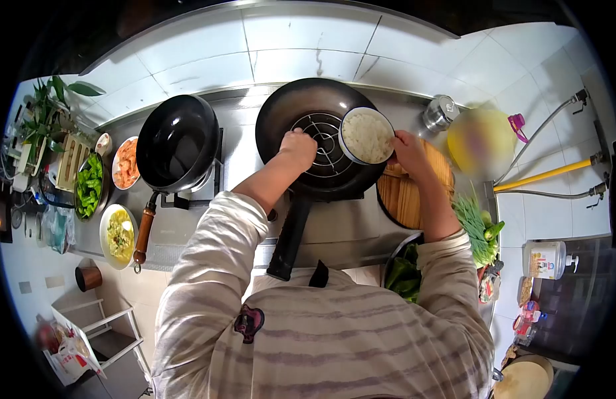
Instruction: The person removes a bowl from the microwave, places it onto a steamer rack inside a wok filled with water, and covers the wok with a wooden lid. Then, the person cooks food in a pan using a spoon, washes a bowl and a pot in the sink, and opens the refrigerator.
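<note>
A large black wok sits on the stove with its handle pointing toward me. Inside it lies a round wire steaming rack. My left hand is over the left part of the rack, fingers closed on its wire edge, though the fingertips are partly hidden. A white bowl with a dark blue rim, filled with cooked rice, is over the right side of the wok. My right hand grips this bowl by its right rim.
Left stands a second black wok, near a bowl of shrimp, green peppers and a bowl of beaten egg. Right are a wooden board, a metal jar, an oil jug and leafy greens.
</note>
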`<action>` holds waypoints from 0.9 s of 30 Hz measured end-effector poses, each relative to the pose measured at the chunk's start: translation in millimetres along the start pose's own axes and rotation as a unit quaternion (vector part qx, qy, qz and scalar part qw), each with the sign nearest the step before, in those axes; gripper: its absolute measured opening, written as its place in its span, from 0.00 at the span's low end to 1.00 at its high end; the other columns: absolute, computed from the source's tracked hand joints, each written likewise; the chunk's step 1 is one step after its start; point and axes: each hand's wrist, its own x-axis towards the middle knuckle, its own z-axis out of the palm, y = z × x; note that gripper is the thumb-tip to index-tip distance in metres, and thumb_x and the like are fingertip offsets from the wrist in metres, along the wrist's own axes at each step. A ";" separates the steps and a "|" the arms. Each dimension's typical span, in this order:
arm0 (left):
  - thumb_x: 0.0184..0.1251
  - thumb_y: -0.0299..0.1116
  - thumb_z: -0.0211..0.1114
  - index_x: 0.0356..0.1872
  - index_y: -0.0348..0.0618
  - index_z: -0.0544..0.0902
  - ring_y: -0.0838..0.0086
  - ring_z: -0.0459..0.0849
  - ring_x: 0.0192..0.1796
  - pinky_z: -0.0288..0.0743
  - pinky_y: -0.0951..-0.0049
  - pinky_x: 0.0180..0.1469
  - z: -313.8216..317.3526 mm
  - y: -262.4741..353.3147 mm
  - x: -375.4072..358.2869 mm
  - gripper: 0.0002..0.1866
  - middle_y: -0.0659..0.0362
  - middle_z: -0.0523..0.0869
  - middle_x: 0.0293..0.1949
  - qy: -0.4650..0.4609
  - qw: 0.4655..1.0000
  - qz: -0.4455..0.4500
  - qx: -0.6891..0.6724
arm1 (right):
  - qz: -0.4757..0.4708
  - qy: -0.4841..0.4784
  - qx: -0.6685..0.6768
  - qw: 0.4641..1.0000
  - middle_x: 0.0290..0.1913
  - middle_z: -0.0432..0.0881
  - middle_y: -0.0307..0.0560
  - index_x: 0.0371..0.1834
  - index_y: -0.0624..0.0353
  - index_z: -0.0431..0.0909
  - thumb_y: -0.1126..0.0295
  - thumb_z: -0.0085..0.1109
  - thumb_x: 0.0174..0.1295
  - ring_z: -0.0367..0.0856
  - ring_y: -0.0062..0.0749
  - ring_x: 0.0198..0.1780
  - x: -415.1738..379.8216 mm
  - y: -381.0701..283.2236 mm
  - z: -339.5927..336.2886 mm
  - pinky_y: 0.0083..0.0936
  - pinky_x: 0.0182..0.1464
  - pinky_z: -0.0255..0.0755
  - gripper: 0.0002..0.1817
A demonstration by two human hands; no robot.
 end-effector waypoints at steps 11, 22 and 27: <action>0.51 0.38 0.66 0.26 0.42 0.85 0.55 0.83 0.36 0.77 0.60 0.41 -44.3 -64.6 -2.7 0.10 0.49 0.84 0.28 0.139 0.986 -0.009 -0.097 | 0.010 0.004 0.001 1.000 0.30 0.80 0.44 0.40 0.70 0.76 0.71 0.45 0.64 0.80 0.25 0.26 -8.1 -4.4 -15.0 0.20 0.27 0.77 0.12; 0.54 0.36 0.66 0.29 0.39 0.84 0.55 0.81 0.33 0.74 0.62 0.37 -103.9 -89.4 -109.5 0.09 0.48 0.82 0.27 0.181 0.935 -0.089 -0.290 | -0.014 -0.066 -0.029 0.997 0.28 0.80 0.50 0.32 0.73 0.75 0.73 0.42 0.60 0.82 0.31 0.25 23.1 7.0 48.7 0.26 0.27 0.79 0.13; 0.51 0.29 0.69 0.28 0.36 0.83 0.61 0.78 0.25 0.71 0.68 0.30 -94.9 -78.4 -196.3 0.07 0.50 0.79 0.22 0.204 0.893 -0.106 -0.387 | -0.038 -0.084 -0.045 0.995 0.21 0.79 0.56 0.28 0.74 0.73 0.76 0.41 0.57 0.82 0.37 0.20 39.7 20.8 72.9 0.29 0.24 0.76 0.12</action>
